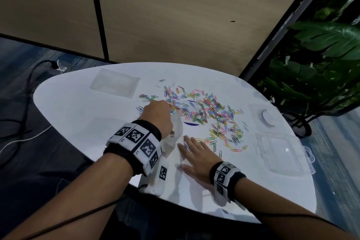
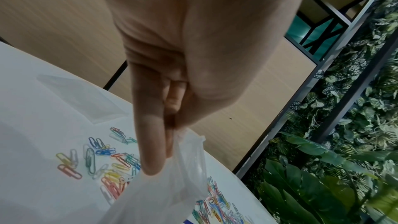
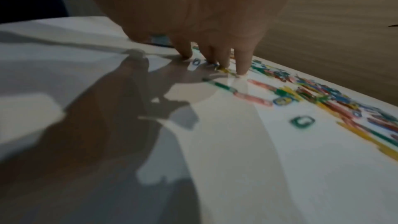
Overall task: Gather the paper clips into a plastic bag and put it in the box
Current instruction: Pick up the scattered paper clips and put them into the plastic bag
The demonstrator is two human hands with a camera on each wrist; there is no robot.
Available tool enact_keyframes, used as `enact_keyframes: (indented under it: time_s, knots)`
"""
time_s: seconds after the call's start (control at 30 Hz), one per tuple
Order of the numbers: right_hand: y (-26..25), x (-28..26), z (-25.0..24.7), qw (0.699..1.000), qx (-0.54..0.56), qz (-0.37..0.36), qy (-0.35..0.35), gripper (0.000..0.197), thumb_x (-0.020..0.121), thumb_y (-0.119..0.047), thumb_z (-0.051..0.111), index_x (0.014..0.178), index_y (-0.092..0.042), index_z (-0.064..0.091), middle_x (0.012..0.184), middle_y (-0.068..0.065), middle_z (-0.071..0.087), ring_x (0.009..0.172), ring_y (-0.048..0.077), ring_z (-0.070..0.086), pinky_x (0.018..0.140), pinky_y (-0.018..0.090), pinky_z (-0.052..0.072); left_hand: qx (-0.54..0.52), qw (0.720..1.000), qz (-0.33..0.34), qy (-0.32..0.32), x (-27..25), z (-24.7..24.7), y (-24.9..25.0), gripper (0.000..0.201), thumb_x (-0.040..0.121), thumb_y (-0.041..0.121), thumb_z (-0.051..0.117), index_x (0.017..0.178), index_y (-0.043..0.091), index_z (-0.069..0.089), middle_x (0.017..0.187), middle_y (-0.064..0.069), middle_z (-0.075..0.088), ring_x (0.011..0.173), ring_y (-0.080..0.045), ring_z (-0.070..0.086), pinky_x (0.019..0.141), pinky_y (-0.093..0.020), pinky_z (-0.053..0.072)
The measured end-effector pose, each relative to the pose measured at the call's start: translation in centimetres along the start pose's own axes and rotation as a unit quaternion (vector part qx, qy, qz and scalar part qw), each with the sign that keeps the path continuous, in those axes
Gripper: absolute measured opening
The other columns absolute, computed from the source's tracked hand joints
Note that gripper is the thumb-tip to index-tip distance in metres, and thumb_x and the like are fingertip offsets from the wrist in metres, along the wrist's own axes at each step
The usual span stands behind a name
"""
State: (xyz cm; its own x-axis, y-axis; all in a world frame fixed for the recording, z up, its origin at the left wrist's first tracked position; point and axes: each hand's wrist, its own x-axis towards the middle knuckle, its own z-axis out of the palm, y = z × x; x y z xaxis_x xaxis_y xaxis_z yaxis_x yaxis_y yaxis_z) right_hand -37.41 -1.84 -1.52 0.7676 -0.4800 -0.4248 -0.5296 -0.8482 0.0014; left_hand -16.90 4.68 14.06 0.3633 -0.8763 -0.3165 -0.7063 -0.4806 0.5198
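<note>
Thin clear plastic bag (image 1: pixel 175 134): your left hand (image 1: pixel 156 115) pinches its rim to keep the mouth up beside the paper clips (image 1: pixel 204 111). Right hand (image 1: pixel 196 159) lies flat, fingers straight, likely to sweep clips in. Box (image 1: pixel 282 154) sits near your right, apart.

No readable text, brand or nos. anywhere. Only signs: b/w square code markers on the left wristband (image 1: pixel 136 138) and right wristband (image 1: pixel 224 175), patterns not letters. A dark blue curved mark shows on the worktop (image 1: pixel 81 115) under the clips (image 1: pixel 204 111); too covered to read. The wrist views show no lettering.
</note>
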Motion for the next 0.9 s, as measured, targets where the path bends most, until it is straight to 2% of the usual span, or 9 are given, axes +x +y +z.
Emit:
enact_keyframes:
  time_s: [0.1,0.23,0.37,0.43,0.5,0.6,0.7,0.8,0.9]
  knots:
    - [1.9,-1.1,2.0,0.998,-0.056,-0.004,0.038,0.071,0.095,-0.064,0.009,0.154,-0.028,-0.010,0.162,0.001,-0.014,0.150,0.027,-0.007,0.120,0.054,0.003,0.004,1.000,0.005,-0.006,-0.1,0.2,0.2,0.028,0.091,-0.002,0.060,0.118,0.003,0.068,0.119,-0.017,0.068,0.107,-0.034,0.070,0.092,-0.039,0.059]
    - [6.3,-1.8,2.6,0.991,-0.072,0.104,0.043,0.064,0.099,-0.053,0.010,0.152,-0.026,-0.012,0.161,-0.001,-0.020,0.145,0.030,-0.018,0.115,0.063,0.012,0.002,1.000,0.007,-0.008,-0.2,0.2,0.0,0.028,0.091,-0.002,0.059,0.117,0.003,0.068,0.118,-0.017,0.068,0.104,-0.034,0.070,0.089,-0.038,0.060]
    - [8.3,-1.0,1.7,0.984,-0.035,0.174,0.021,0.061,0.098,-0.046,0.005,0.154,-0.026,-0.006,0.162,0.003,-0.017,0.148,0.040,-0.002,0.115,0.059,0.022,-0.001,1.000,0.004,-0.004,-0.3,0.0,-0.3,0.027,0.092,0.000,0.058,0.116,0.003,0.069,0.118,-0.017,0.068,0.103,-0.034,0.071,0.090,-0.039,0.060]
    - [8.6,-0.2,1.1,0.981,-0.007,0.194,0.008,0.063,0.101,-0.031,0.031,0.154,-0.023,-0.001,0.163,0.007,-0.007,0.147,0.042,0.010,0.112,0.054,0.032,-0.006,1.000,-0.002,-0.005,-0.1,0.0,-0.4,0.026,0.093,0.000,0.057,0.116,0.003,0.069,0.118,-0.017,0.068,0.102,-0.035,0.072,0.091,-0.041,0.061]
    - [9.0,0.4,0.3,0.982,0.006,0.188,0.023,0.072,0.093,-0.011,0.052,0.153,-0.016,0.012,0.160,0.011,0.011,0.140,0.039,0.028,0.104,0.047,0.043,-0.004,1.000,-0.004,-0.005,0.0,0.0,-0.3,0.026,0.093,0.001,0.057,0.115,0.003,0.069,0.117,-0.017,0.068,0.101,-0.035,0.072,0.092,-0.042,0.061]
    - [8.7,1.0,-1.0,0.984,0.022,0.154,0.088,0.030,0.090,-0.001,0.048,0.120,-0.006,0.056,0.123,0.015,0.055,0.105,0.032,0.059,0.075,0.034,0.046,0.009,1.000,0.001,-0.003,0.1,0.2,-0.2,0.028,0.091,0.000,0.060,0.117,0.003,0.069,0.119,-0.017,0.068,0.105,-0.034,0.070,0.090,-0.039,0.060]
    - [8.9,1.7,-1.7,0.975,0.035,0.197,0.098,0.019,0.091,-0.005,0.048,0.089,-0.007,0.066,0.091,0.012,0.066,0.083,0.029,0.064,0.065,0.027,0.041,0.017,1.000,0.004,-0.002,0.2,0.4,0.1,0.030,0.090,0.001,0.062,0.119,0.004,0.069,0.121,-0.017,0.067,0.109,-0.033,0.068,0.091,-0.038,0.060]
    - [9.8,1.9,-2.3,0.939,0.133,0.281,0.145,0.020,0.085,-0.004,0.055,0.079,-0.011,0.073,0.080,0.009,0.072,0.077,0.026,0.066,0.065,0.025,0.051,0.014,1.000,0.004,-0.001,0.3,0.5,0.2,0.028,0.090,0.001,0.063,0.117,0.003,0.069,0.121,-0.017,0.067,0.107,-0.034,0.069,0.091,-0.039,0.061]
    - [11.3,1.3,-3.1,0.863,0.286,0.377,0.173,0.019,0.080,-0.014,0.071,0.098,-0.017,0.078,0.095,0.001,0.075,0.093,0.019,0.069,0.085,0.023,0.054,0.013,1.000,0.004,0.001,0.3,0.6,0.4,0.029,0.089,0.001,0.064,0.117,0.003,0.070,0.121,-0.017,0.067,0.108,-0.034,0.068,0.091,-0.039,0.061]
